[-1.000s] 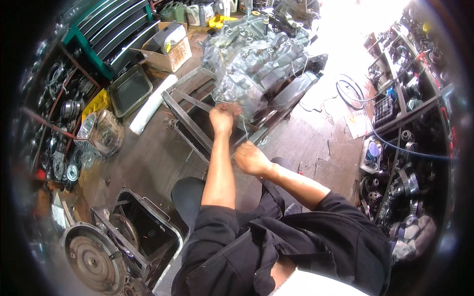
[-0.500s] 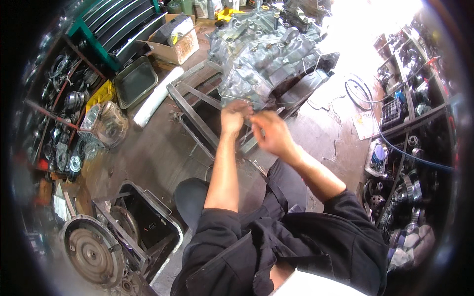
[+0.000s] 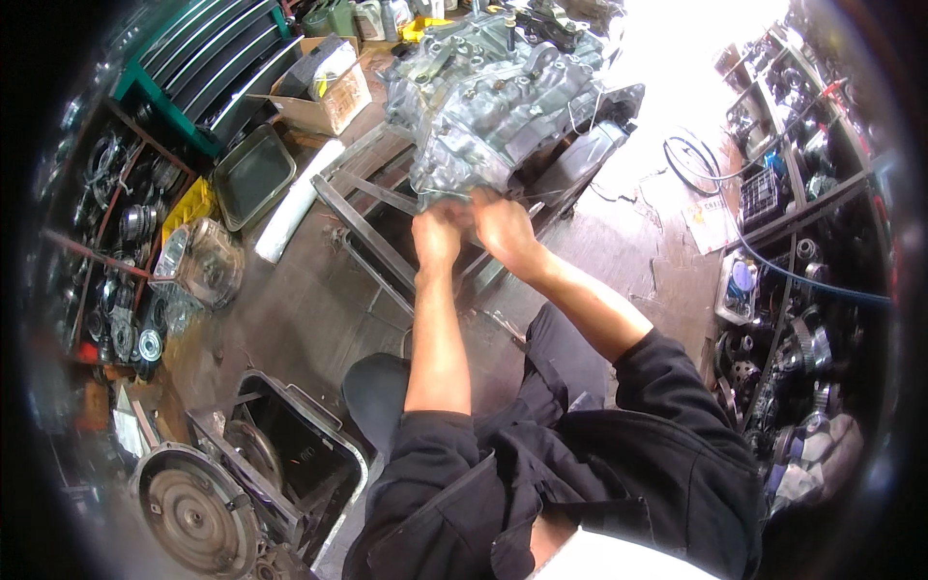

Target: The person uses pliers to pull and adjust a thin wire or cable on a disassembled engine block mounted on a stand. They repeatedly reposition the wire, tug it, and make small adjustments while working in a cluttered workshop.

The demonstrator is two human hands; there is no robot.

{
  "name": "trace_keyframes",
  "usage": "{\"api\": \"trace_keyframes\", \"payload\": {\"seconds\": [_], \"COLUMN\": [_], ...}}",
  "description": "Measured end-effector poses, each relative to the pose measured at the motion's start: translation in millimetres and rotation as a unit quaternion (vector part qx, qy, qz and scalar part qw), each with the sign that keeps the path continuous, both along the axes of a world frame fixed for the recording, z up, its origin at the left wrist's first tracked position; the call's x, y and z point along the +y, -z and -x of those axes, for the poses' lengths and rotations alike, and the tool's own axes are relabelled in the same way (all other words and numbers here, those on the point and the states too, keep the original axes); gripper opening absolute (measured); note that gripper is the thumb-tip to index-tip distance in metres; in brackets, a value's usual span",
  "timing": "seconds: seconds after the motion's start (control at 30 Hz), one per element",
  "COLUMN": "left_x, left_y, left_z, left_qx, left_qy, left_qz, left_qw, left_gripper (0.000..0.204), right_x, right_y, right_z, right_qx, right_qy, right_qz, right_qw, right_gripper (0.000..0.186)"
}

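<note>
A large grey metal gearbox [image 3: 503, 92], partly covered with clear plastic film [image 3: 454, 159], rests on a metal frame stand [image 3: 362, 232]. At its near end my two hands meet. My left hand [image 3: 440, 229] has its fingers curled, their tips blurred against the film's lower edge. My right hand [image 3: 503, 230] is closed beside it, fingers bent toward the left hand. Whatever they pinch is hidden between them. A thin light wire [image 3: 572, 114] loops at the gearbox's right side.
Toolbox drawers [image 3: 208, 63], an open cardboard box [image 3: 329, 101] and a metal tray [image 3: 254, 176] stand at far left. A round torque converter [image 3: 198, 517] lies near left beside a black tub [image 3: 309, 454]. Parts shelves [image 3: 802, 222] line the right, with a blue hose [image 3: 812, 287].
My right hand has turned inward and closed up against the left. Both hands are slightly farther left in view, as the whole scene has shifted left a little.
</note>
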State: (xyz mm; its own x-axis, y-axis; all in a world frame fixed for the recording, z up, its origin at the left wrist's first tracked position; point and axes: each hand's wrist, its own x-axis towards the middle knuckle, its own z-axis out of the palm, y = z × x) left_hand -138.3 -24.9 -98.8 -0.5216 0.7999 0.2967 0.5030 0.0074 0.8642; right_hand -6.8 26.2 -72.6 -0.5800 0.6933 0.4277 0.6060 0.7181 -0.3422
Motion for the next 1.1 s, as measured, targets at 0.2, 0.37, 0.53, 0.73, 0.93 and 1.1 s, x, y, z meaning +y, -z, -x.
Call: {"api": "trace_keyframes", "payload": {"seconds": [0.2,0.37,0.53,0.73,0.93,1.1], "left_x": [-2.1,1.5,-3.0,-9.7,-15.0,-13.9], "left_y": [18.8,17.3,12.2,11.3,6.7,0.7], "left_z": [4.7,2.6,-0.1,-3.5,-4.2,-7.7], "left_qx": [0.026,0.017,-0.034,0.052,0.127,0.196], "left_qy": [0.036,0.076,0.055,-0.022,-0.028,-0.058], "left_qz": [0.022,0.049,0.093,0.099,0.129,0.126], "left_qw": [0.999,0.996,0.994,0.993,0.983,0.971], "left_gripper": [0.014,0.015,0.017,0.018,0.022,0.029], "right_x": [-22.1,-38.9,-47.5,-91.0,-111.9,-121.2], "right_y": [-11.1,41.6,188.5,323.5,369.8,402.2], "right_z": [-14.2,-140.5,-319.7,-368.4,-349.7,-359.6], "right_qx": [0.072,0.265,0.098,-0.091,-0.143,-0.245], "right_qy": [-0.003,0.052,0.501,0.452,0.442,0.424], "right_qz": [0.018,0.065,0.293,0.384,0.385,0.378], "right_qw": [0.997,0.961,0.809,0.8,0.797,0.786], "right_gripper": [0.032,0.028,0.027,0.033,0.032,0.027]}}
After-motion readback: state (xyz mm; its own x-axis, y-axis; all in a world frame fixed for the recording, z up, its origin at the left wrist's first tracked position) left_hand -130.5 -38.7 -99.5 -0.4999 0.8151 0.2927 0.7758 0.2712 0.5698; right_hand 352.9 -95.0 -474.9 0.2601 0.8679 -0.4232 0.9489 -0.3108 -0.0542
